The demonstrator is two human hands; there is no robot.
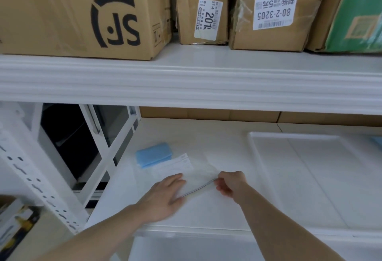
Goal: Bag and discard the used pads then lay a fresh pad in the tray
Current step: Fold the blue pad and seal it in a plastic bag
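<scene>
Head view: low in the centre of the frame I see the left hand [165,195] lying flat, fingers straight, pressing on a clear bag [186,175] that rests on the white shelf [217,142]. The right hand [230,183] is curled, pinching the near end of the bag's zip strip. A folded blue pad [154,154] sits at the bag's far end, left of centre; I cannot tell whether it is inside the bag or just behind it. The white tray [254,151] lies at the right of the frame, with nothing I can see on its floor.

I judge this to be the bagging step: the bag mouth is being opened or sealed, and I cannot say which. The next move calls for a steady hold-down with the flat hand while the pinch works along the strip.

A blue scrap at the far right edge is cut off. The bag's outline is faint against the shelf, and both hands are slightly blurred.
</scene>
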